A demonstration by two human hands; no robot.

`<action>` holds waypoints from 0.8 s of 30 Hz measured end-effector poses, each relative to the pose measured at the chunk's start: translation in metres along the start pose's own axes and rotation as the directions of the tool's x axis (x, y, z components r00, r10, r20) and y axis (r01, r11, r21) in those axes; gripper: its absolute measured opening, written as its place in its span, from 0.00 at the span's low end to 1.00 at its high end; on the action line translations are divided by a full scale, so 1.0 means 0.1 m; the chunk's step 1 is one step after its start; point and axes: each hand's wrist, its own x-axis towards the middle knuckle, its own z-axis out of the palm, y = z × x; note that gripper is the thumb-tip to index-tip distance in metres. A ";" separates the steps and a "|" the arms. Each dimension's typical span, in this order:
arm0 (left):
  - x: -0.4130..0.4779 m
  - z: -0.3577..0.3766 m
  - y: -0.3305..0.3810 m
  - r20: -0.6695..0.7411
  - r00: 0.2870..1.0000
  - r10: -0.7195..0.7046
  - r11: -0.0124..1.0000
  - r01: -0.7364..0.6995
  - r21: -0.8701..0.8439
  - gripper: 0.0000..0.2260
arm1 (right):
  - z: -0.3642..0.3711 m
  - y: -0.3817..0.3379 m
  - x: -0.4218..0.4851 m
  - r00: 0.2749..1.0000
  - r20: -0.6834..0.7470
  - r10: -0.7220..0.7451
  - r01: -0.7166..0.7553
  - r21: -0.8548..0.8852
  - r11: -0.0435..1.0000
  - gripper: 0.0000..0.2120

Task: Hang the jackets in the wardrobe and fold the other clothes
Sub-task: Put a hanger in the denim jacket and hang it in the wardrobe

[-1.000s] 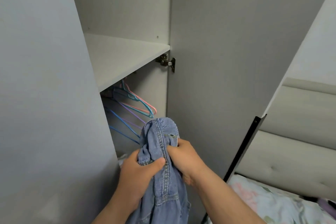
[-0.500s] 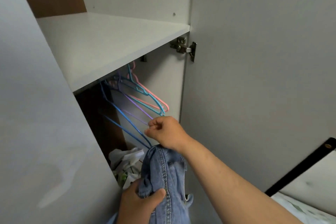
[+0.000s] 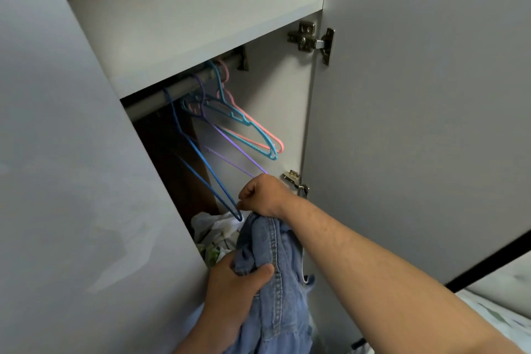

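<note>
Right hand (image 3: 264, 195) is curled up tight, thumb and finger pinching the bottom corner of the blue hanger (image 3: 214, 177). The hanger is hooked on the rail (image 3: 161, 96) and tilted out toward the person. Left hand (image 3: 234, 290) has a bunched fistful of the denim jacket (image 3: 278, 261), held low just in front of the wardrobe opening with its top edge touching the right wrist (so the jacket isn't hung, not even on a hanger yet).

My worry list:

- **Jammed hook:** that's a tiny grip on a thin wire corner. If they yank it outward instead of lifting the hook up and over, it could jam against the shelf (image 3: 186, 26), since the rail sits tight beneath it.
- **Dragging the neighbours:** the purple hanger (image 3: 230, 141) runs right up to the back of the right hand. The teal hanger (image 3: 244, 121) and pink hanger (image 3: 280, 144) are bunched beside it, so pulling one could drag the others off.
- **Where things land:** anything that drops goes into the white pile (image 3: 209, 224) at the bottom.
- **The jacket itself:** wadded in one hand like that, it could slip, or go onto the hanger twisted.
</note>
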 end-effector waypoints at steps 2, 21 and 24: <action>-0.01 0.00 0.01 -0.009 1.000 -0.005 1.000 0.005 -0.009 0.11 | 0.01 -0.02 0.01 1.000 0.001 -0.008 0.008 0.018 1.000 0.06; 0.00 -0.03 -0.02 -0.005 0.993 0.117 0.993 -0.117 0.018 0.04 | 0.39 -0.40 0.19 0.995 0.077 -0.059 0.072 -0.178 0.981 0.23; 0.00 -0.03 -0.04 0.004 0.991 0.132 0.991 -0.132 0.021 0.03 | 0.48 -0.38 0.26 0.996 0.062 -0.067 0.080 -0.227 0.971 0.23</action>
